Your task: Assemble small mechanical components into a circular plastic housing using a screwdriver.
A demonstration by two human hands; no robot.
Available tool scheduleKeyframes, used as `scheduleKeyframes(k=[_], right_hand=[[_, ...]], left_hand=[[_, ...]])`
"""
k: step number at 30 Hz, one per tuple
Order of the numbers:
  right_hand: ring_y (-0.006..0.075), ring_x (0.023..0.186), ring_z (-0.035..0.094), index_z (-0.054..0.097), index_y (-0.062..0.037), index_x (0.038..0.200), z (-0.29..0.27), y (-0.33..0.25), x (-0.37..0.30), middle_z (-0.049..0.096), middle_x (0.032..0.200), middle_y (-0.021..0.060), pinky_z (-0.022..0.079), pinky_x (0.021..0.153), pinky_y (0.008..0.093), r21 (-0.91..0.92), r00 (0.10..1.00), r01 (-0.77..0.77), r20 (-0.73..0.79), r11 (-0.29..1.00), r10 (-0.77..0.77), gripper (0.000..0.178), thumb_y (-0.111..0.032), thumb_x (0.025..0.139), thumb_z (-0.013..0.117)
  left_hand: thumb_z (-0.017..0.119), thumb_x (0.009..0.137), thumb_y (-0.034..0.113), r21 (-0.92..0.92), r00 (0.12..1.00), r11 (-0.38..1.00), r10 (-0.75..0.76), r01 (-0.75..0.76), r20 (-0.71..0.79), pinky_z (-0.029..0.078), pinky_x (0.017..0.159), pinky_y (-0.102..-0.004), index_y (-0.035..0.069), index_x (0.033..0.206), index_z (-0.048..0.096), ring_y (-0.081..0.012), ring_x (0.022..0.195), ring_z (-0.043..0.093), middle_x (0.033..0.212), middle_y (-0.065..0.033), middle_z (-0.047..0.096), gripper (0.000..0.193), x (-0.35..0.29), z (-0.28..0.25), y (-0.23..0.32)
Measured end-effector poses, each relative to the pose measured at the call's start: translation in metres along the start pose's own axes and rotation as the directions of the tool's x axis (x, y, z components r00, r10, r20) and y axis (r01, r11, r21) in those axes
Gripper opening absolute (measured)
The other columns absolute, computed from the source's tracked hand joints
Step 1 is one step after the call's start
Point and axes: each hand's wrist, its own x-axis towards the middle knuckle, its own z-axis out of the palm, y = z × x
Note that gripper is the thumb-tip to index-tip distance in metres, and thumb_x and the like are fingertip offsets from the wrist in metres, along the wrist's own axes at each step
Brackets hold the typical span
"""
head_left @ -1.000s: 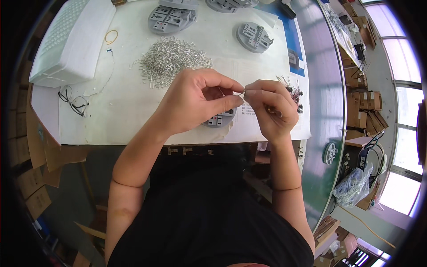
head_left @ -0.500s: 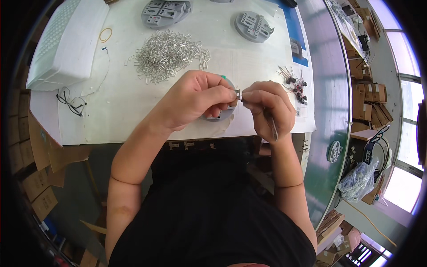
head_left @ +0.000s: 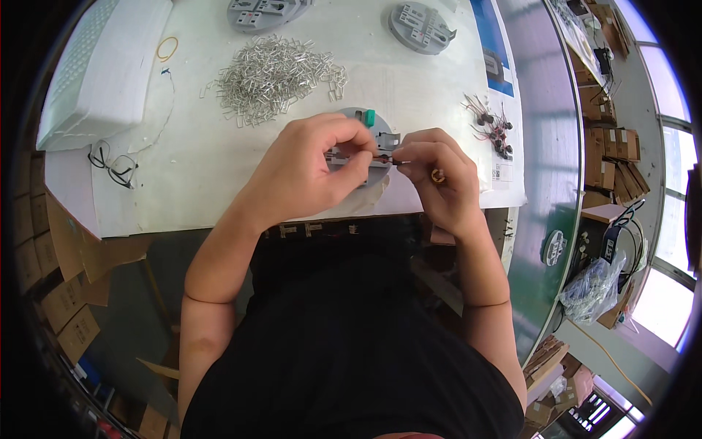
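My left hand point(head_left: 311, 168) is closed in a pinch over a round grey plastic base point(head_left: 378, 124), which has a green block point(head_left: 370, 118) at its far edge. What its fingertips hold is mostly hidden; a thin reddish-brown strand shows there. Facing it, my right hand point(head_left: 447, 179) pinches a small dark part point(head_left: 397, 160) between thumb and forefinger. A slim tool with a gold-coloured end point(head_left: 438, 175) is tucked in the same hand's curled fingers. The two sets of fingertips almost meet above the base.
A heap of U-shaped metal clips point(head_left: 274, 80) lies beyond my left hand. Two more grey bases, one left point(head_left: 267, 13) and one right point(head_left: 420, 29), sit farther back. Black parts with wires point(head_left: 495, 128) lie rightward. Glasses point(head_left: 113, 167) and white foam point(head_left: 102, 73) are leftward.
The tool in my right hand has turned, so its gold-coloured end now shows instead of its metal shaft. My left hand has shifted slightly left and nearer, uncovering more of the base.
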Motion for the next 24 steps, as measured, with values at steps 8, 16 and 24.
scheduleKeyframes(k=[8,16,24], right_hand=[[0.0165,0.092,0.067,0.072,0.0006,0.110,0.008,0.004,-0.009,0.071,0.108,0.0113,0.054,0.077,0.0287,0.282,0.989,-0.107,-0.069,0.953,0.131,0.021,0.009,0.091,0.076],[0.0189,0.085,0.071,0.075,-0.0027,0.109,0.002,0.000,-0.003,0.071,0.109,0.0101,0.057,0.068,0.0308,0.003,0.990,0.129,-0.062,0.992,-0.129,0.027,0.008,0.085,0.080],[0.0266,0.083,0.073,0.074,-0.0077,0.104,0.003,0.001,-0.002,0.068,0.109,0.0068,0.058,0.061,0.0369,-0.370,0.997,0.078,0.041,0.926,-0.067,0.028,0.002,0.079,0.079]], left_hand=[[0.079,0.092,0.008,0.064,0.947,0.956,0.293,-0.287,-0.130,0.056,0.065,-0.0274,-0.001,0.094,0.077,-0.0144,0.070,0.070,0.080,-0.0103,0.073,0.009,-0.004,0.008,-0.001],[0.077,0.094,0.009,-0.252,0.993,0.962,-0.083,0.103,0.088,0.054,0.063,-0.0245,-0.003,0.095,0.077,-0.0102,0.067,0.067,0.077,-0.0100,0.074,0.012,-0.010,-0.003,-0.005],[0.081,0.092,0.020,0.122,0.965,0.959,-0.262,0.256,0.033,0.052,0.060,-0.0287,-0.002,0.091,0.077,-0.0129,0.060,0.065,0.067,-0.0086,0.070,0.022,-0.003,-0.006,-0.012]])
